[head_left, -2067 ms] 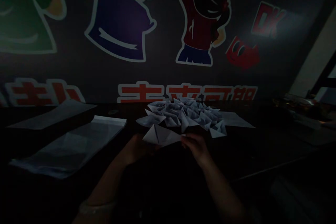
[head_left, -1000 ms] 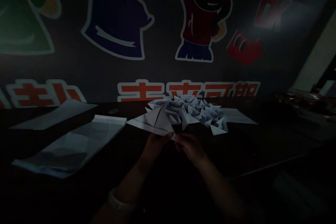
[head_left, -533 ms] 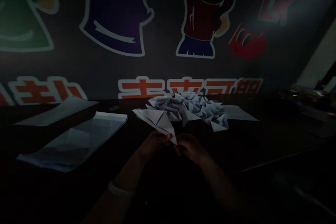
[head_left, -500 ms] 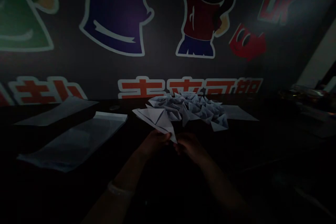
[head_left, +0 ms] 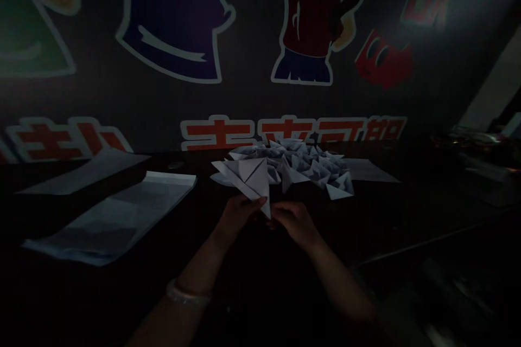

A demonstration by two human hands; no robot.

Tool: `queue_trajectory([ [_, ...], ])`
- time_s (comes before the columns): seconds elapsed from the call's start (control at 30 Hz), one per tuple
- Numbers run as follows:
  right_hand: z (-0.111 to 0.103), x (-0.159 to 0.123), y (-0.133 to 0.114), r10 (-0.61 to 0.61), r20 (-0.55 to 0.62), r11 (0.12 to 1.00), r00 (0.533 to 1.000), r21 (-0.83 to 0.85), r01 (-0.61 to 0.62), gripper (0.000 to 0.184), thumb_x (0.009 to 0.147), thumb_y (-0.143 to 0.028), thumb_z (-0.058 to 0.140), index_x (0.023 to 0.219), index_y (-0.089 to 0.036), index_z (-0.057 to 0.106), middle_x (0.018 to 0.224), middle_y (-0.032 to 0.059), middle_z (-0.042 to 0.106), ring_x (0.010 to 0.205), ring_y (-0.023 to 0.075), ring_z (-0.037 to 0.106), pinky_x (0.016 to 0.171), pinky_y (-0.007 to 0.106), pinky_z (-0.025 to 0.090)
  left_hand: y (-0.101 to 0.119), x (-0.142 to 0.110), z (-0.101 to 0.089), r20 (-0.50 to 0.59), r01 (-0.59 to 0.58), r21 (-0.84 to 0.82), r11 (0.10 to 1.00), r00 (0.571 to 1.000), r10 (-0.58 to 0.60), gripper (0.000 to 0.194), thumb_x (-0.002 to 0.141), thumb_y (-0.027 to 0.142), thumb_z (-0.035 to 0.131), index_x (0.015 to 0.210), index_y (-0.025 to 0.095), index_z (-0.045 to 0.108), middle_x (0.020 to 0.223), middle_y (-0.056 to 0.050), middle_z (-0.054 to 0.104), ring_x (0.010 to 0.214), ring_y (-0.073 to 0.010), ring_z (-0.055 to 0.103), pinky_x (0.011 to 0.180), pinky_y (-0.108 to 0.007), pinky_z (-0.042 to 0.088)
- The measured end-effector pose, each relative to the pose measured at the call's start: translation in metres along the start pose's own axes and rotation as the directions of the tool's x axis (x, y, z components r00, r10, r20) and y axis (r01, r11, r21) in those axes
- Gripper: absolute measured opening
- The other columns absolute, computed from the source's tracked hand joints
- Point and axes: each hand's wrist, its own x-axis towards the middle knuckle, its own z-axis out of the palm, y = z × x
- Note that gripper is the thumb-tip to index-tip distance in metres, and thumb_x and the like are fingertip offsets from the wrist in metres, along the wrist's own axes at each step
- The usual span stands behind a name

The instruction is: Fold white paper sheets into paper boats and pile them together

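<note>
The left hand [head_left: 238, 220] and right hand [head_left: 295, 222] both pinch a folded white paper shape [head_left: 253, 179], just before a heap of folded paper pieces [head_left: 309, 169] on the counter [head_left: 391, 211].

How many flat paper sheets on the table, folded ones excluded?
3: a far-left sheet, a near-left sheet, and a right sheet partly under the folded paper pile. More may be hidden under the pile.

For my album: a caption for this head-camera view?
Left hand and right hand hold a folded white paper beside a heap of paper folds.
</note>
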Motion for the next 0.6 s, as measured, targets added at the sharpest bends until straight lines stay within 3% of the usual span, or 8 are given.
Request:
queue_trajectory([
  [0.1, 0.001, 0.002, 0.001, 0.029, 0.018, 0.993, 0.999, 0.113, -0.031, 0.035, 0.072, -0.048, 0.069, 0.078, -0.014, 0.074, 0.067, 0.0048, 0.07, 0.063, 0.0194, 0.067, 0.056, 0.029, 0.051, 0.006, -0.003, 0.004, -0.104, -0.076, 0.107, 0.991, 0.991, 0.087, 0.022, 0.068, 0.036, 0.075, 0.073, 0.015, 0.073, 0.066, -0.003, 0.07, 0.058, -0.0154, 0.059, 0.055, -0.025, 0.044],
  [0.17, 0.001, 0.003, 0.003, 0.067, -0.001, 0.992, 0.998, 0.107, -0.067, 0.033, 0.069, -0.045, 0.073, 0.078, -0.013, 0.074, 0.068, 0.0058, 0.071, 0.061, 0.0187, 0.066, 0.054, 0.028, 0.05, 0.009, -0.004, 0.007, -0.117, -0.098, 0.154, 0.983, 0.986, 0.117, 0.02, 0.067, 0.035, 0.076, 0.071, 0.016, 0.072, 0.063, -0.002, 0.069, 0.057, -0.0151, 0.059, 0.053, -0.024, 0.044],
  [0.3, -0.004, 0.006, 0.008, 0.155, -0.097, 0.976, 0.983, 0.169, -0.137, 0.027, 0.063, -0.038, 0.077, 0.071, -0.013, 0.073, 0.06, 0.0044, 0.068, 0.048, 0.0136, 0.059, 0.046, 0.025, 0.044, 0.014, -0.006, 0.009, -0.151, -0.151, 0.034, 0.988, 0.976, 0.154, 0.034, 0.075, 0.049, 0.067, 0.075, 0.015, 0.071, 0.064, -0.003, 0.068, 0.055, -0.014, 0.057, 0.051, -0.023, 0.044],
  [0.43, -0.006, 0.006, 0.009, 0.246, 0.053, 0.946, 0.968, 0.202, -0.252, 0.025, 0.059, -0.035, 0.079, 0.064, -0.012, 0.071, 0.056, 0.0039, 0.066, 0.045, 0.0127, 0.057, 0.045, 0.025, 0.043, 0.016, -0.005, 0.002, -0.279, -0.192, 0.0, 0.981, 0.942, 0.185, 0.037, 0.074, 0.049, 0.068, 0.079, 0.013, 0.071, 0.073, -0.004, 0.07, 0.066, -0.0164, 0.061, 0.06, -0.024, 0.046],
  [0.53, -0.004, 0.007, 0.011, 0.178, 0.151, 0.953, 0.972, 0.218, -0.209, 0.027, 0.063, -0.038, 0.078, 0.073, -0.014, 0.072, 0.067, 0.0046, 0.069, 0.059, 0.0164, 0.063, 0.053, 0.027, 0.047, 0.016, -0.006, -0.003, -0.275, -0.161, 0.108, 0.981, 0.943, 0.185, 0.031, 0.073, 0.044, 0.07, 0.074, 0.013, 0.073, 0.071, -0.003, 0.071, 0.068, -0.0184, 0.062, 0.059, -0.024, 0.045],
  [0.6, -0.004, 0.009, 0.013, 0.09, 0.074, 0.952, 0.993, 0.286, -0.107, 0.031, 0.066, -0.04, 0.077, 0.087, -0.017, 0.072, 0.082, 0.0047, 0.071, 0.072, 0.018, 0.065, 0.062, 0.028, 0.05, 0.016, -0.008, -0.004, -0.187, -0.129, 0.226, 0.966, 0.967, 0.173, 0.029, 0.073, 0.042, 0.07, 0.071, 0.013, 0.074, 0.067, -0.003, 0.07, 0.064, -0.0183, 0.061, 0.055, -0.023, 0.043],
])
